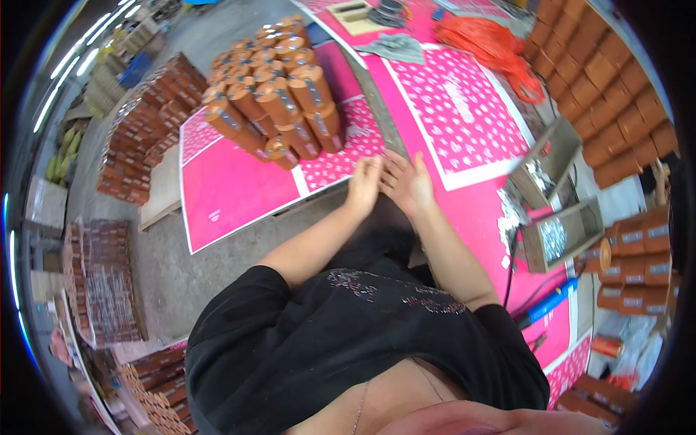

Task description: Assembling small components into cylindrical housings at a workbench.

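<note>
My left hand (365,183) and my right hand (409,184) meet in front of me at the near edge of the pink-covered tables. The right hand's fingers stretch toward the left hand and its thumb stands apart, so it is open. On my left hand, the fingers point away from me, slightly bent, with their tips next to the right fingers. No object shows in either hand. Nearest to them, beyond the left hand, stands a stack of orange-brown cylinders (298,134) with silvery clasps, on a pink patterned sheet (239,190).
Wooden boxes (533,185) with small silvery metal parts stand on the right, by a blue corded tool (549,304). A red plastic bag (482,40) and a grey cloth (396,48) lie farther off. More brown cylinders (605,69) are stacked at the right; others (148,119) stand left.
</note>
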A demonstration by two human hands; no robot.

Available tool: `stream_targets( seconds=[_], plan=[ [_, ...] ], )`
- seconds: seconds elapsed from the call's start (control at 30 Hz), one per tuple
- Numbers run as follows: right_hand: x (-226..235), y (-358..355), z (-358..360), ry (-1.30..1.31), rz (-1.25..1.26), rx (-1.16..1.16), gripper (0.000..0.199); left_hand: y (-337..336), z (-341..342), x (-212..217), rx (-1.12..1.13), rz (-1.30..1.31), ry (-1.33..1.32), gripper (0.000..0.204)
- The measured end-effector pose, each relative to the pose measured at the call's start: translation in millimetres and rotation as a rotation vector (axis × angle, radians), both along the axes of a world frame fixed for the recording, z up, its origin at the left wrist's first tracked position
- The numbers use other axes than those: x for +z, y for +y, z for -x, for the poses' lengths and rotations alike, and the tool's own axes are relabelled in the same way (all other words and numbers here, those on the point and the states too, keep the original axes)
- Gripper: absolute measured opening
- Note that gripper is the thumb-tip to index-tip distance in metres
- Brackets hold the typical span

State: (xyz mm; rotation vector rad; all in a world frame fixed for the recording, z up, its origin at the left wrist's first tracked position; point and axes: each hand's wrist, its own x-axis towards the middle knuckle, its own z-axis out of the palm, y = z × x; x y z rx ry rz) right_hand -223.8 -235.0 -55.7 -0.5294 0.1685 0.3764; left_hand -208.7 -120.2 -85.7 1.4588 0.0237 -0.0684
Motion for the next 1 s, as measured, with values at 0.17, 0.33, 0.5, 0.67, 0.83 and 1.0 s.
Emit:
stream_targets(
  seconds=[0.17,0.33,0.5,0.67,0.83,1.0],
  plan=[
    [-3,2,4,-0.054,-0.25,-0.082,0.073,-12,2,20,-0.107,0.002,-0.06,0.086],
    [-1,-8,1,-0.134,-0.407,-0.136,0.073,-23,17,23,-0.215,0.252,0.061,0.075],
    [-5,-9,2,-0.242,-0.414,-0.043,0.073,-36,34,35,-0.267,0.393,0.106,0.035],
    [1,-6,2,-0.214,-0.374,-0.084,0.071,-39,32,32,-0.155,0.303,0.058,0.026],
    [-4,-6,-1,-0.14,-0.288,-0.102,0.069,-41,30,25,-0.107,0.274,0.067,0.021],
    [1,0,3,-0.162,-0.21,-0.119,0.066,-40,26,24,-0.039,0.235,0.122,0.021]
  ],
)
